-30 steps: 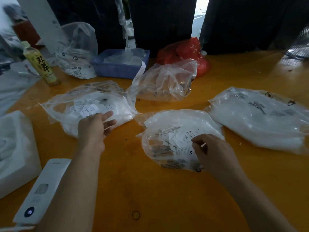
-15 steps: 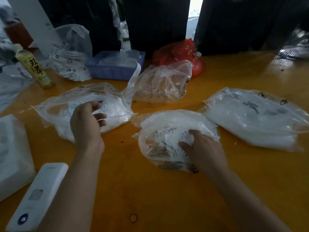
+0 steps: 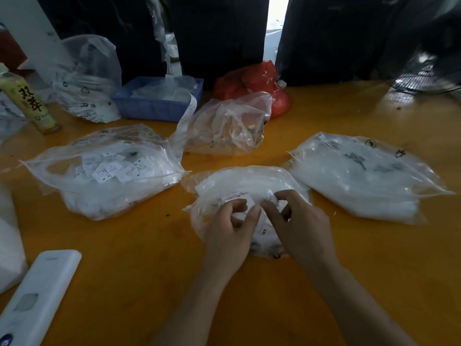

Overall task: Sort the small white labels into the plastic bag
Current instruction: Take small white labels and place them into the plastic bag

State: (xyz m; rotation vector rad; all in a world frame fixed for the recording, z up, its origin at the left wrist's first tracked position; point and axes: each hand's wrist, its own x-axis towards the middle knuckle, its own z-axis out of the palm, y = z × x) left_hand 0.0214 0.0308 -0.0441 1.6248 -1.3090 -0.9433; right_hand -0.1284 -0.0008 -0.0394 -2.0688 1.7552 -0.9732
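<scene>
Left hand [image 3: 230, 231]: moved from the 9 o'clock bag [image 3: 104, 171] to the centre bag [image 3: 244, 186]; both hands, right hand [image 3: 299, 226] included, pinching labels [image 3: 252, 203] there.

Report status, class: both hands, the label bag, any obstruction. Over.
Left hand and right hand both on the middle bag, fingers curled, pinching at white labels. Neighbouring bags apart. Nothing in the way.
</scene>
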